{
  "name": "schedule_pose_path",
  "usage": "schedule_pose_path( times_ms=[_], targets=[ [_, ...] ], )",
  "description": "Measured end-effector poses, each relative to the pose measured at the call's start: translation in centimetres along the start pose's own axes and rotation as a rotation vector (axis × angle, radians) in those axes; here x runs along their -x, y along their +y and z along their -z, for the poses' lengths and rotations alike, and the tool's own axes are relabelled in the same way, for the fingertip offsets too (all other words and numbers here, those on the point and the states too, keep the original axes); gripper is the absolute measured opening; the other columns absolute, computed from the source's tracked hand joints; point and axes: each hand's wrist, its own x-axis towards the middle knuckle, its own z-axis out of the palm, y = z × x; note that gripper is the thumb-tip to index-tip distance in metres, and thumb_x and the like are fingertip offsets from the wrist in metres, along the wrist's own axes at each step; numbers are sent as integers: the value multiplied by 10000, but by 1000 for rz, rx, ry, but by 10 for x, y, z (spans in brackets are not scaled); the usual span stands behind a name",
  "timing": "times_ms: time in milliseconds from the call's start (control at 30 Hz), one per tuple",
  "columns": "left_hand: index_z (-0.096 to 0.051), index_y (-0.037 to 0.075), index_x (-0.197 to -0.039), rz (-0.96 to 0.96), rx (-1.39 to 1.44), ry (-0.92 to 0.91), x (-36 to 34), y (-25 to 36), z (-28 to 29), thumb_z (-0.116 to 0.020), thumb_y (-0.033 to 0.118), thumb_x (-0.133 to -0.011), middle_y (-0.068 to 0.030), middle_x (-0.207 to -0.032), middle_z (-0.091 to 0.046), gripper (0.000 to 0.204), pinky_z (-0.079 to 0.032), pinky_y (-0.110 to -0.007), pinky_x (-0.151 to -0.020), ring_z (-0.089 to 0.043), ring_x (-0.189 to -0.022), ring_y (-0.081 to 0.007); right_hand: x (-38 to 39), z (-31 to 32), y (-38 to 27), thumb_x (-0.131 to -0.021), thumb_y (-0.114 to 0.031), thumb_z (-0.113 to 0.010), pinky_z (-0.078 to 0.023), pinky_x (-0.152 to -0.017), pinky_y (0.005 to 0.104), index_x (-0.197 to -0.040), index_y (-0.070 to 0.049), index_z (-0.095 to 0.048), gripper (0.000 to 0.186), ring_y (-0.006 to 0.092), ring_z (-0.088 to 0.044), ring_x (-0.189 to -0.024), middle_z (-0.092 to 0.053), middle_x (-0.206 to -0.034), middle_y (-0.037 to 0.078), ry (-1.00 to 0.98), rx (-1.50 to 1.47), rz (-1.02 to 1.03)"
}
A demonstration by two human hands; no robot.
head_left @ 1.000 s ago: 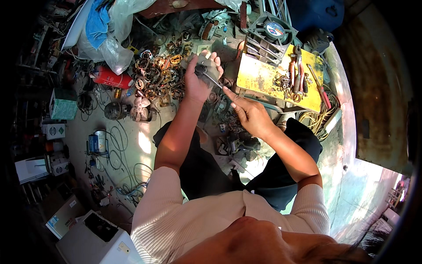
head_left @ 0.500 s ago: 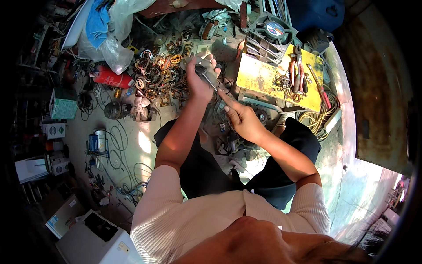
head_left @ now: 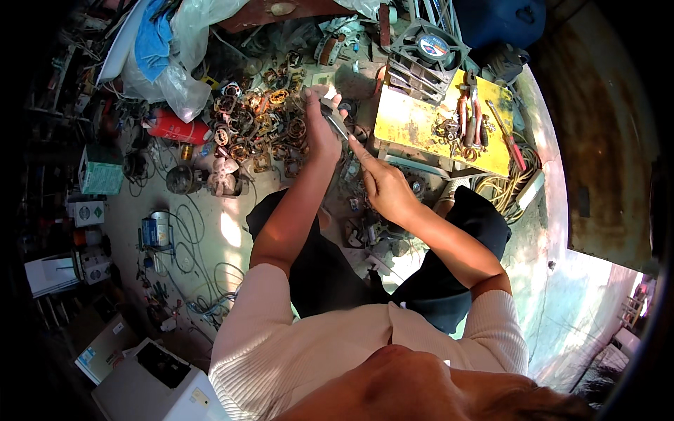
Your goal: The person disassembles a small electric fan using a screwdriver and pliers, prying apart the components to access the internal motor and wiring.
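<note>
While both hands meet above the floor near the middle of the view, one left hand (head_left: 323, 137) is curled around one dark grey part (head_left: 327, 111), its thumb on one side and its fingertips showing on the other. One slim metal rod (head_left: 339, 128) slants from that part toward the one right hand (head_left: 385, 188), whose single outstretched index finger reaches the rod's near end. The right hand's other fingers are folded under, and I cannot tell what, if anything, they close on.

To the right of the hands stands one yellow tabletop (head_left: 397, 126). It bears one square fan (head_left: 432, 48) with a round label, at least two hand tools (head_left: 472, 112) with red on their handles lying side by side, one red-handled tool (head_left: 507, 133) set apart near the edge, and a scatter of small metal pieces (head_left: 449, 130) too many and too small to count.

Left of the hands, a heap of ring-shaped coils (head_left: 260, 126) covers the floor, too tangled for an exact number. Near it lie one red cylinder (head_left: 177, 129), one pale fan blade (head_left: 223, 175) and one green box (head_left: 100, 170); one blue cloth (head_left: 154, 42) hangs above.
</note>
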Motion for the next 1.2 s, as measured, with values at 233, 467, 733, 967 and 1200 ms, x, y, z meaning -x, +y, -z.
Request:
schedule_pose_path(
  times_ms=[233, 467, 733, 967, 1200],
  targets=[
    [-496, 145, -1216, -144, -235, -36, -4, -4, 2, -406, 635, -1007, -6, -1161, -563, 541, -477, -305, -797, -532, -1000, -120, -6, 7, -7, -1043, -105, -431, -479, -645, 309, -1578, -265, -298, 574, 170, -470, -598, -466, -675, 62, -123, -408, -184],
    [-507, 127, -1227, -155, -267, -160, -1, 4, 11, -350, 689, -991, -14, -1129, -573, 630, -482, -280, -758, -525, -967, -107, -4, 22, -9, -1096, -215, -381, -369, -483, 221, -1577, -328, -289, 503, 61, -329, -544, -331, -672, -53, -304, -747, -330],
    [-523, 105, -1170, -161, -258, -336, 1, 5, 22, -370, 669, -997, -3, -1076, -577, 610, -472, -234, -709, -522, -890, -67, -2, 37, -7, -1107, -242, -373, -315, -475, 205, -1582, -338, -266, 496, 61, -272, -531, -282, -659, -65, -437, -856, -430],
    [-518, 88, -1221, -92, -348, -511, 6, 22, 30, -401, 626, -1010, -11, -1075, -590, 590, -484, -266, -705, -537, -881, -94, -5, 60, 2, -1102, -255, -368, -283, -487, 209, -1581, -307, -283, 489, 54, -247, -540, -273, -671, -82, -586, -950, -523],
    [-526, 94, -1196, 183, -24, -192, 5, 11, 22, -365, 656, -1003, -48, -1012, -616, 616, -522, -310, -712, -594, -848, -158, -4, 32, 1, -1058, -143, -429, -466, -585, 345, -1553, -278, -360, 518, 177, -461, -565, -488, -679, 44, -270, -429, -196]
  ],
)
